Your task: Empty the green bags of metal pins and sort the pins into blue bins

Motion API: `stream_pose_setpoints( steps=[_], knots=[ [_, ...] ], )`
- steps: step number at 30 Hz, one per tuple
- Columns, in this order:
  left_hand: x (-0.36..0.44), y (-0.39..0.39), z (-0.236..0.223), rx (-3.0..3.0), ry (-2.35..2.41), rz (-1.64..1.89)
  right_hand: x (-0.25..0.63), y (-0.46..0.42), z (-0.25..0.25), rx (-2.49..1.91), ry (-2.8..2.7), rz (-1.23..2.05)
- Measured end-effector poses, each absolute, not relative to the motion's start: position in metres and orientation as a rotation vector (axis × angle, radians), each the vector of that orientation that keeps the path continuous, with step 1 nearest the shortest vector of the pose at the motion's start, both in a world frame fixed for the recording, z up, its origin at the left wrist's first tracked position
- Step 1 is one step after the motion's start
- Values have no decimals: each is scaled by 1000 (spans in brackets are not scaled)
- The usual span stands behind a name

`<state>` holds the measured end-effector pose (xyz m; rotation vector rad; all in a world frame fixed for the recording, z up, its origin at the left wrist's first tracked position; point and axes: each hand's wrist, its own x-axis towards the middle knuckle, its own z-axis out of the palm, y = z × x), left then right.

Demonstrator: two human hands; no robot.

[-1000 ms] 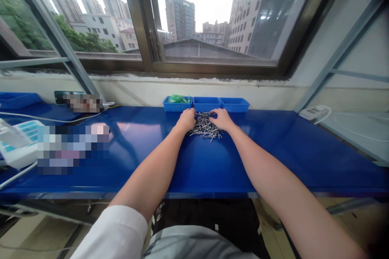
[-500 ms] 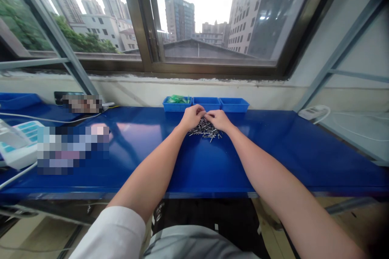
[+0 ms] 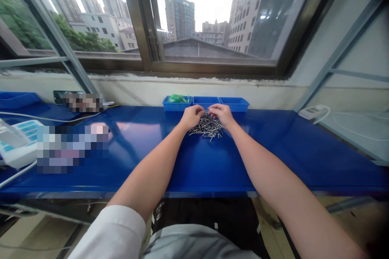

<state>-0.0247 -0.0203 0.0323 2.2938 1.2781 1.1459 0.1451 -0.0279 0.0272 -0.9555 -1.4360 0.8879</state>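
Note:
A heap of small, thin metal pins (image 3: 209,126), shiny and dark, lies on the blue tabletop (image 3: 209,166). At the heap's left edge is my left hand (image 3: 192,116), with thumb and fingers drawn together in a pinch. My right hand (image 3: 222,115) is over the heap's back right side, its fingertips also pinched and turned toward the left hand. A small gap separates the two sets of fingertips. What either pinch holds is too small to make out.
Behind the heap stand a blue bin with green plastic packets (image 3: 178,98), a middle blue bin (image 3: 206,101) and a right blue bin (image 3: 235,104). A white power strip (image 3: 313,112) lies far right. At left are a phone (image 3: 68,97) and a white device (image 3: 21,141).
My hands came together above the heap, fingertips meeting, then parted slightly. My right hand has shifted a little back to the right. The bins have stayed put.

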Motion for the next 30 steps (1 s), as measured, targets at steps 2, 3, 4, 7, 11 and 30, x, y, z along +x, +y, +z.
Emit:
stream_pose_setpoints(
  steps=[2, 3, 4, 7, 11, 30],
  knots=[
    [-25, -20, 31, 2296, 1284, 1151, 147, -27, 27, -932, -1387, 928],
    [-25, -19, 31, 2296, 1293, 1148, 148, -27, 27, -931, -1375, 935],
    [-25, -19, 31, 2295, 1303, 1140, 149, -26, 26, -937, -1372, 937],
    [-24, -19, 30, 2270, 1324, 1134, 151, -24, 24, -968, -1397, 928],
    [-25, -15, 30, 2187, 1413, 1224, 152, -23, 24, -1076, -1398, 777],
    [-47, -3, 22, 2112, 1936, 903, 171, -12, 12, -1776, -1620, 135]
  ],
)
